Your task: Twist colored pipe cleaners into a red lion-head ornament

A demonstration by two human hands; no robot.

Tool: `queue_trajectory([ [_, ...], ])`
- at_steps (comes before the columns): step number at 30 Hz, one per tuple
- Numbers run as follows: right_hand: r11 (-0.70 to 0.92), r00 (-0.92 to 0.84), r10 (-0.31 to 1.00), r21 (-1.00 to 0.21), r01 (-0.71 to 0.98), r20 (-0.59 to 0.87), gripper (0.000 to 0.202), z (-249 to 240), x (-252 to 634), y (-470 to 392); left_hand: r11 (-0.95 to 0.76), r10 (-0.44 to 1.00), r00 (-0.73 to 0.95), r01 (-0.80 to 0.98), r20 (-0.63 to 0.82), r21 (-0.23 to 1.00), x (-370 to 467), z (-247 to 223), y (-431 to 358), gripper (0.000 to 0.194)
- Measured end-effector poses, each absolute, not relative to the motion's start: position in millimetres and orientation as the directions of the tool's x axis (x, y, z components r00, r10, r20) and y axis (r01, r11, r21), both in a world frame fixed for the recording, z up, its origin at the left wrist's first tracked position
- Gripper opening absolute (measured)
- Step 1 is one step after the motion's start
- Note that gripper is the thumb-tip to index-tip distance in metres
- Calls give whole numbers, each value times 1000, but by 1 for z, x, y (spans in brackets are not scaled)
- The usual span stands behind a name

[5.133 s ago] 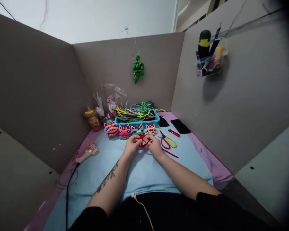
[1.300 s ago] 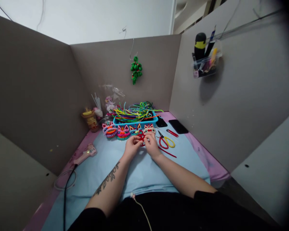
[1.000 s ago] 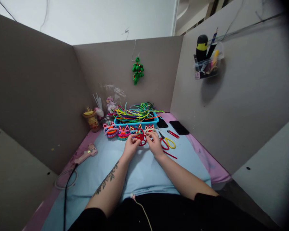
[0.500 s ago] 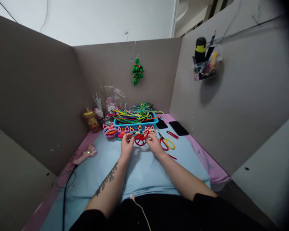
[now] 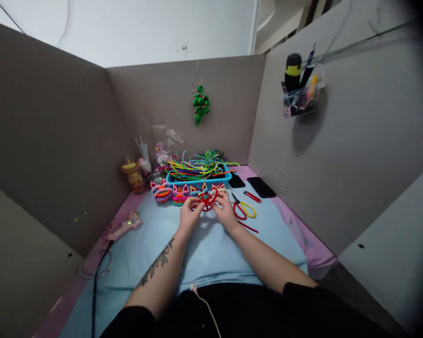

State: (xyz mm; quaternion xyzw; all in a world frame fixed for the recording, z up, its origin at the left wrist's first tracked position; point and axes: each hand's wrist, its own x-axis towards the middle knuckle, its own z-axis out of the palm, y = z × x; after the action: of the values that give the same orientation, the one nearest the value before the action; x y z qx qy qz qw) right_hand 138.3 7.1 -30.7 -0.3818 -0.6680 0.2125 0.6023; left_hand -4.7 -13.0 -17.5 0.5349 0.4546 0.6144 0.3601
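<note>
A red looped piece [image 5: 207, 201], bent from what looks like fuzzy stem, is held up between both hands over the blue cloth [image 5: 211, 253]. My left hand [image 5: 191, 212] pinches its left side with thumb and fingers. On the right side, my right hand [image 5: 224, 210] grips it, fingers closed near a raised red loop. Just behind the hands stand several colourful eared figures [image 5: 161, 191] in a row, partly hidden by the fingers. A red stem [image 5: 248, 227] lies on the cloth right of my right hand.
Behind the figures, a blue basket [image 5: 199, 184] holds many coloured stems. Scissors [image 5: 245, 208], a red tool [image 5: 253, 196] and a black phone [image 5: 261, 187] lie at right. A pink glue gun [image 5: 126, 227] with a cable and a cup [image 5: 134, 177] are at left. Grey panels surround the table.
My left hand has moved slightly right, closer to my right hand, and now grips the red piece. The red piece is turned and more covered by the fingers.
</note>
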Motion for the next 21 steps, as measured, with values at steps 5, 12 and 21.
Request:
queue_trajectory([
  [5,534,81,826,-820,208,558,18,-33,139,9,-255,955,-195,-163,222,953,-5,-16,-11,37],
  [12,241,-179,949,-963,-120,260,24,-36,134,13,-93,968,-250,-353,2,931,-7,-4,-15,47],
  [21,86,-235,961,-966,-244,145,23,-36,127,7,11,988,-128,-502,-86,865,-7,-11,-12,46],
])
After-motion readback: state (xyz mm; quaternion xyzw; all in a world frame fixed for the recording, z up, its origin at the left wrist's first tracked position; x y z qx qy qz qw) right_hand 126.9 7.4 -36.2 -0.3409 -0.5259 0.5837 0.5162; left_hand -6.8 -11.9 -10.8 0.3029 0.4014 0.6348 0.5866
